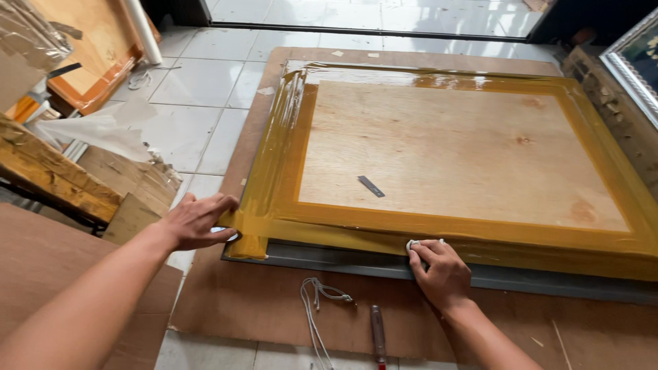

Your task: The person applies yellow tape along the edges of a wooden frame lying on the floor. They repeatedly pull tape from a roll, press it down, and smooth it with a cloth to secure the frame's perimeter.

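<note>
Both arms reach forward and down from the near edge of the view. The left hand lies palm down with fingers spread, cupped over the near left corner of the one large framed panel, where a dark roll of tape seems to sit under the palm, though it is mostly hidden. The right hand is curled, its fingertips pinching a small white piece against the panel's near edge. The panel lies flat on a brown board on the tiled floor, its border wrapped in glossy yellowish film. One small metal strip rests on its plywood back. Near the right wrist lie one white cord and one screwdriver.
</note>
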